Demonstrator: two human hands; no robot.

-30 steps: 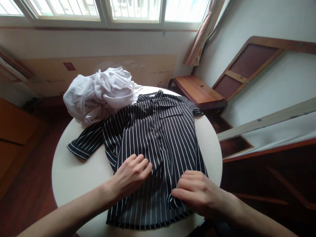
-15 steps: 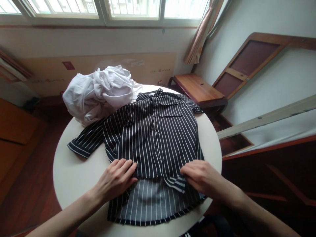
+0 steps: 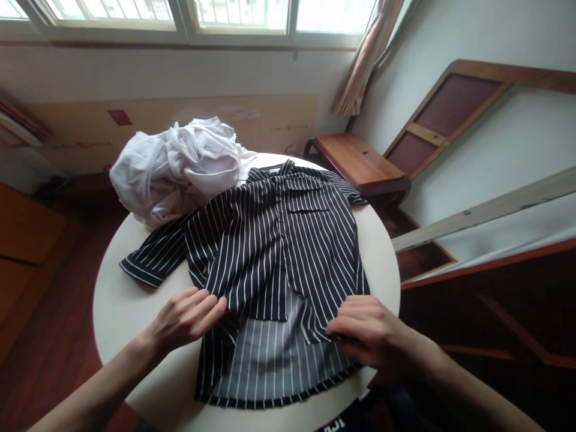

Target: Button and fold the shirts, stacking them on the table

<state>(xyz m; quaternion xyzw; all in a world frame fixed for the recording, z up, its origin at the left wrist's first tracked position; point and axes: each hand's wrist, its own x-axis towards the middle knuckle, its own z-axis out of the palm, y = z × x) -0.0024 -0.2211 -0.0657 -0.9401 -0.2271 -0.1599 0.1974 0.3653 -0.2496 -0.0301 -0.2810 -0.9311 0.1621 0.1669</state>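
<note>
A black shirt with white stripes (image 3: pixel 252 240) lies front side up on a round white table (image 3: pixel 135 324), its collar toward the window. My left hand (image 3: pixel 191 315) pinches the lower edge of one front panel. At the other panel's lower corner, my right hand (image 3: pixel 366 327) is closed on the cloth. Below the last fastened button the two panels spread apart, and the greyish inside of the shirt's back shows between them and beneath. The fingertips of both hands are partly hidden by fabric and knuckles.
A heap of white cloth (image 3: pixel 180 168) sits at the table's far left, touching the shirt's sleeve. Behind the table stands a low wooden bench (image 3: pixel 355 156). A wooden frame (image 3: pixel 450 114) leans against the right wall, and a curtain (image 3: pixel 355 78) hangs by the window.
My left hand has moved left, drawing its front panel outward. The panels now gape at the bottom, and the folded-up hem by my right hand has turned down.
</note>
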